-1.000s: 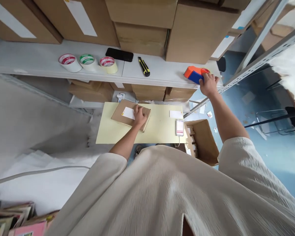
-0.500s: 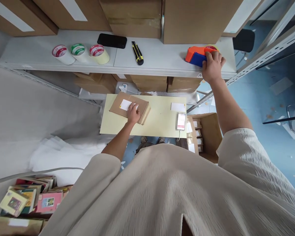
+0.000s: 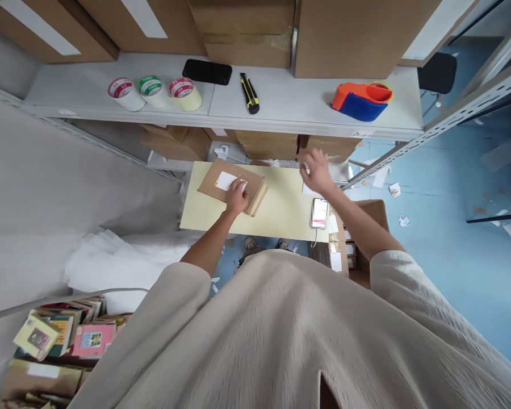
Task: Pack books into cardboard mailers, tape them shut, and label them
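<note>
On the cream table [image 3: 283, 218] lies a cardboard parcel [image 3: 215, 170] with a white label [image 3: 225, 180]. My left hand [image 3: 237, 196] rests on top of it, fingers laid over the label's right end. My right hand [image 3: 317, 170] is in the air over the table's back edge, below the upper shelf. Its fingers are bent in a pinch; whatever sits at the tips is too small to make out. An orange and blue tape dispenser [image 3: 361, 103] stands on the shelf, apart from the hand. A lit phone [image 3: 319, 213] with a cable lies at the table's right.
The grey shelf [image 3: 289, 116] also bears tape rolls [image 3: 186, 97], a black phone [image 3: 207, 72], a box cutter [image 3: 250, 94] and large cartons [image 3: 357, 37]. An open carton [image 3: 372, 213] stands right of the table. Books [image 3: 94, 339] and white sheeting [image 3: 111, 255] are at left.
My right hand has left the tape dispenser and come down and left toward the table. My left hand stays on the parcel. The whole view has shifted slightly.
</note>
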The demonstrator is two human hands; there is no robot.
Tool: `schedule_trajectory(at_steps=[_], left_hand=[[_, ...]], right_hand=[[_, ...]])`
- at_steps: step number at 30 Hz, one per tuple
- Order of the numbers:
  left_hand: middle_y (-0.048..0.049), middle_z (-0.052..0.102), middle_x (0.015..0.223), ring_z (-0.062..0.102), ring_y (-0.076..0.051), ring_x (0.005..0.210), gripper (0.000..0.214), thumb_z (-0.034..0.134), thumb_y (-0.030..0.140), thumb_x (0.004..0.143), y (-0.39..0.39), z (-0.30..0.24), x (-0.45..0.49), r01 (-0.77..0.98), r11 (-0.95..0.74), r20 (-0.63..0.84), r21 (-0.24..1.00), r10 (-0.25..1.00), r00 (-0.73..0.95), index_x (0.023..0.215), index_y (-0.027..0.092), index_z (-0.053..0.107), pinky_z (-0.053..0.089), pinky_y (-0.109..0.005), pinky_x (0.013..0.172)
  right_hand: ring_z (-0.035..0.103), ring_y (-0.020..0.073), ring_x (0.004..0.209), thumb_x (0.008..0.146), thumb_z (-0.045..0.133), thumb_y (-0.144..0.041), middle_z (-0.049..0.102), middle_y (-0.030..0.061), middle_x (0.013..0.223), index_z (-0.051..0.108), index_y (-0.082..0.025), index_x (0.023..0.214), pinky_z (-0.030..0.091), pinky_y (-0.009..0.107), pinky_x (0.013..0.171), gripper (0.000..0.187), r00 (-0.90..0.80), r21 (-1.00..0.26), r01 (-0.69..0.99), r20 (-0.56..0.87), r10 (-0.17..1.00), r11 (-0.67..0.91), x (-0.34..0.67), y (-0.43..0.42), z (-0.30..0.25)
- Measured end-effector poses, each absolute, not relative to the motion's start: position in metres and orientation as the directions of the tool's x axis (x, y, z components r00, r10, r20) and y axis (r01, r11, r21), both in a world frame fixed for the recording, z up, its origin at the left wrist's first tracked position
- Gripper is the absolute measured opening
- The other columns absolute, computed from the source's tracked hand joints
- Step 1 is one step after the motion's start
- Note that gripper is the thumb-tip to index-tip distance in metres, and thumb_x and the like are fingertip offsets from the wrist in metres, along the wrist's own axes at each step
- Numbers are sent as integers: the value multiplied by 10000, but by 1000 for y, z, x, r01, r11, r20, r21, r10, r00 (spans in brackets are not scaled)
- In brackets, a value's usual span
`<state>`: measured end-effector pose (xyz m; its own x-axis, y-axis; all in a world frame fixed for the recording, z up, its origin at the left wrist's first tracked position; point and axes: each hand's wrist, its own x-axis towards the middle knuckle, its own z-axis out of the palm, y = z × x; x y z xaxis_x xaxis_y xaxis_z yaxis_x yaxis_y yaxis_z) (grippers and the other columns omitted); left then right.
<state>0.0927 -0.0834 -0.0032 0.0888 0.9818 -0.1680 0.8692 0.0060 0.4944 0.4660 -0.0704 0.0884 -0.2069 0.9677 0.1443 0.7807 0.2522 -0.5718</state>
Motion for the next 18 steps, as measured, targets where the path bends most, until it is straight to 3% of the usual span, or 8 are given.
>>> schedule_trajectory(at_steps=[3, 6, 10, 14, 18], left_hand=[[-173, 600, 1798, 500, -346, 1746, 589, 631, 155, 967, -80, -7, 84, 842, -43, -146, 538, 979, 143, 1547, 199, 727, 346, -515, 1505], [-183, 641, 1749, 552, -352, 1706, 568, 631, 134, 959, -73, -12, 67, 807, -81, -103, 585, 979, 173, 1512, 188, 751, 380, -530, 1491], [-147, 614, 1786, 532, -371, 1730, 655, 676, 108, 921, -58, -14, 34, 795, -35, -55, 606, 995, 85, 1555, 258, 748, 393, -606, 1485], [-164, 558, 1835, 482, -365, 1770, 650, 671, 87, 929, -38, -10, 0, 801, -3, -28, 598, 999, 25, 1555, 239, 758, 381, -565, 1499], [-144, 564, 1833, 467, -355, 1779, 672, 669, 91, 939, -12, -6, -20, 782, 24, -39, 623, 999, 1, 1581, 273, 741, 426, -550, 1475]], right_hand=[[604, 454, 1487, 1092, 595, -461, 663, 208, 1586, 715, -261, 1552, 498, 702, 1286, 515, -202, -758, 632, 42, 979, 163, 413, -91, 38], [727, 369, 1292, 1027, 650, -457, 701, 202, 1545, 705, -247, 1558, 628, 604, 1156, 574, -85, -875, 450, -239, 967, -177, 372, -102, 4], [754, 327, 1288, 921, 779, -451, 756, 162, 1533, 716, -281, 1558, 653, 536, 1159, 662, -10, -813, 241, -549, 836, -531, 338, -104, -11], [739, 333, 1383, 867, 859, -455, 749, 156, 1604, 666, -302, 1678, 648, 512, 1203, 847, 54, -773, 86, -626, 778, -628, 314, -94, -9], [722, 334, 1439, 893, 832, -465, 753, 117, 1631, 457, -370, 1873, 636, 536, 1222, 1053, 129, -745, 31, -658, 741, -667, 291, -80, -5]])
